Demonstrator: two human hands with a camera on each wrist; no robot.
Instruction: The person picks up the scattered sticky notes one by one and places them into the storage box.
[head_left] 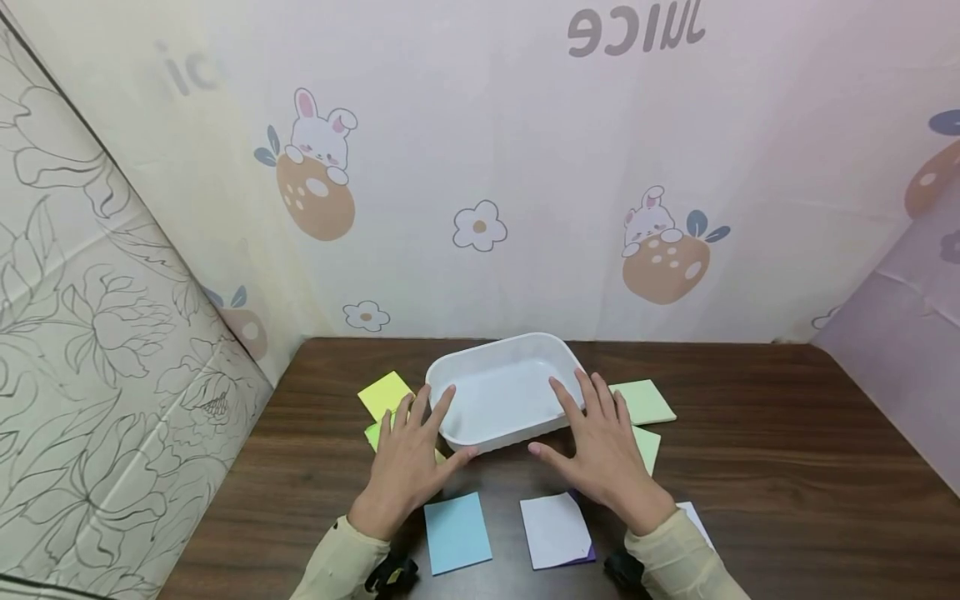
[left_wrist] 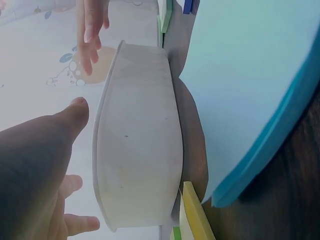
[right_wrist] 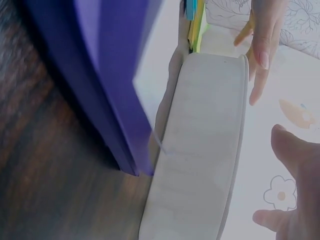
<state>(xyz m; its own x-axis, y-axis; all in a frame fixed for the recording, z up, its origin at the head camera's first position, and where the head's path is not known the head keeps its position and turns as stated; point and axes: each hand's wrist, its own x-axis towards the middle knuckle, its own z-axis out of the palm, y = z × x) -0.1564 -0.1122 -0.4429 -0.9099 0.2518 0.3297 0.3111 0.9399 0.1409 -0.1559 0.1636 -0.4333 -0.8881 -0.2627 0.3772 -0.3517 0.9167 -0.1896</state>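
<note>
One white tray (head_left: 502, 404) sits just below the frame's middle. The left hand (head_left: 408, 462) and right hand (head_left: 606, 454) are by its two ends, fingers wide, gripping nothing. It looks light, stiff and maybe slippery; both ends seem best to hold.

Wrist views sideways; seemingly low

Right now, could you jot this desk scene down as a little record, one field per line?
Centre: white tray on a brown table
Left hand: spread at the tray's left end, contact unclear
Right hand: spread at its right end, contact unclear
Left of tray: yellow notes and green notes
Right of tray: pale green notes
In front: blue notes; white paper over purple paper
Backdrop: pale covering with rabbit prints
</note>
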